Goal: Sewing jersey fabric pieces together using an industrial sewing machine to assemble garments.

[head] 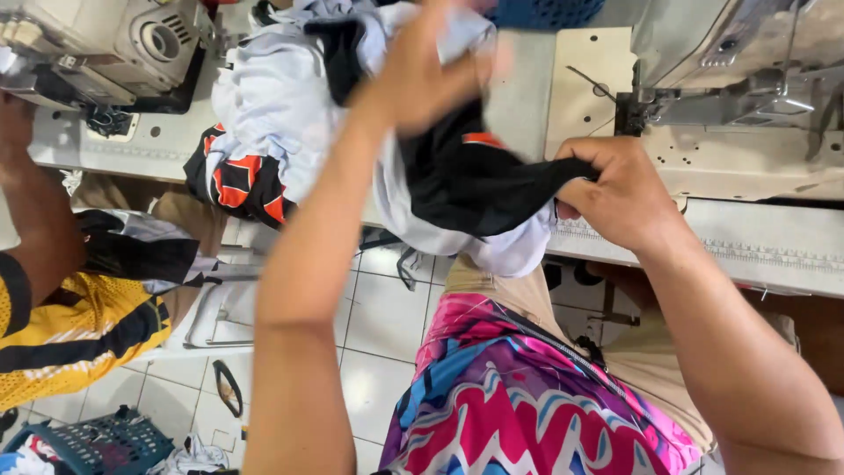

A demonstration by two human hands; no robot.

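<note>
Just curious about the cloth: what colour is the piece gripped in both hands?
Black fabric, with a small orange patch, seen in the head view.

Your black fabric piece with the orange-and-white trim, stretched in the air between your two hands.

You have the soft black fabric piece [470, 180] bunched at both ends: your left hand [422, 75] lifts one end high, fingers closed into the cloth, while your right hand [620, 193] pinches the other end in a tight fist, lower and to the right, near the table edge. The cloth sags in a dark curve between them, creased and folded (a small orange patch with a white edge shows near its top). It hangs in front of pale lavender-white fabric [290, 97] that is heaped behind and drapes below it.
</note>
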